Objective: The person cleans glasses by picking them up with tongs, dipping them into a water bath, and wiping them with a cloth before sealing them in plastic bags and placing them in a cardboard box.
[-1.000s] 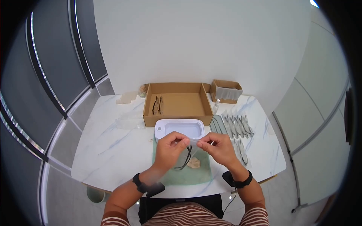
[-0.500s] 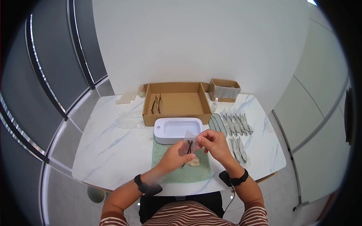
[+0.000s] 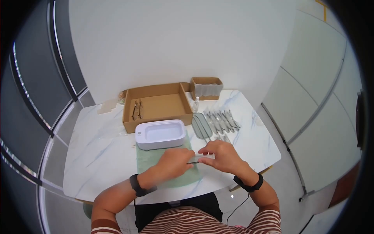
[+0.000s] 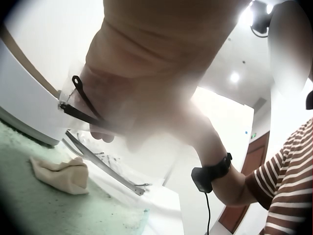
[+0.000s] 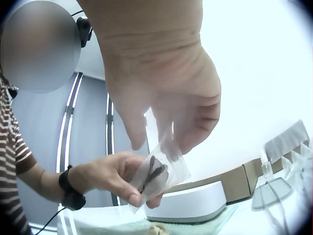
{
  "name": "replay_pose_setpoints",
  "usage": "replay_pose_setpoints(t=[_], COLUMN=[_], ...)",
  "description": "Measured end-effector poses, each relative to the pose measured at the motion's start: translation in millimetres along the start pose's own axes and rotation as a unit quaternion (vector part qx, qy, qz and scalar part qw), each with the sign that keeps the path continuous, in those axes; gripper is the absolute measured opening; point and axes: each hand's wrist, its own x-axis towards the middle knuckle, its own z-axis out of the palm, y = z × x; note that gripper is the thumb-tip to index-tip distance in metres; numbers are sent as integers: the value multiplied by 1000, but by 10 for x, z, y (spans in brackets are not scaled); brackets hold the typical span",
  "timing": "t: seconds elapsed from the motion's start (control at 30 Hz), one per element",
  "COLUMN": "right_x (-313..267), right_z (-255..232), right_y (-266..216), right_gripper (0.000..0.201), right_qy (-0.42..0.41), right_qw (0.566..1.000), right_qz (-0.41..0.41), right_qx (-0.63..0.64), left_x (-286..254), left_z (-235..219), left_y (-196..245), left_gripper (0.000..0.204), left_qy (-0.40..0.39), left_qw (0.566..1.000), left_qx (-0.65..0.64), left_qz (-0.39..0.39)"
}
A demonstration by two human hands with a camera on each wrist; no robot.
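Observation:
My left hand (image 3: pixel 175 162) pinches a clear plastic bag (image 5: pixel 178 172) between thumb and fingers, over the green mat (image 3: pixel 147 165). Inside the bag lies a pair of glasses (image 5: pixel 155 172) with dark arms, partly hidden by the hand. At the bag's other end is my right hand (image 3: pixel 226 156), thumb and forefinger spread apart, the other fingers overlapping the bag's upper edge in the right wrist view. A crumpled beige cloth (image 4: pixel 63 176) lies on the mat below the hands. Just beyond them stands a white cleaner basin (image 3: pixel 142 144).
Behind the basin, a shallow cardboard box (image 3: pixel 131 126) holds two pairs of glasses (image 3: pixel 137 110). To its right stand a small cardboard box (image 3: pixel 212 93) and a spray bottle (image 3: pixel 196 104). Several bagged glasses (image 3: pixel 222 121) lie right of a grey-green tray (image 3: pixel 198 126).
The bag has gone from upright to nearly flat and points right. The right hand's pinch on its edge has spread apart. The head view has turned right.

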Motion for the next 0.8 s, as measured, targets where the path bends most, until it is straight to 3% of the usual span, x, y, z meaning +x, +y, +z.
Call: replay_pose_setpoints(t=[0.03,0.1,0.23,0.33,0.4,0.43,0.5,0.53,0.67,0.73,0.8], right_x=[-80,-232,-540,-732,-850,-885,-944,-965,-1013,-1003,-1017], right_z=[-11,-47,-105,-187,-294,-386,-539,-607,-686,-627,-521], right_y=[16,52,198,364,465,515,622,686,1030,1183,1338], right_gripper=[24,17,12,12,11,11,10,9,9,12,12], right_qy=[-21,-35,-28,8,35,56,80,107,154,161,161], right_qw=[997,995,995,994,993,987,978,968,941,928,927], right_qz=[-26,1,42,79,104,143,188,220,294,331,334], right_qx=[-66,-98,-91,-68,-52,-47,-42,-48,-60,-52,-64], left_x=[66,174,410,597,729,794,917,961,1011,960,923], left_z=[48,161,352,463,486,467,380,350,416,577,698], left_y=[40,124,310,458,533,570,649,661,654,639,649], left_gripper=[33,29,27,30,41,41,53,54,49,43,41], left_qy=[-4,-7,-41,-111,40,36,197,207,175,84,53], left_qw=[1000,995,988,980,979,978,963,963,972,978,978], left_qx=[-4,43,64,86,93,90,83,62,-14,-31,-28], left_qz=[11,92,137,139,178,183,166,159,158,187,198])
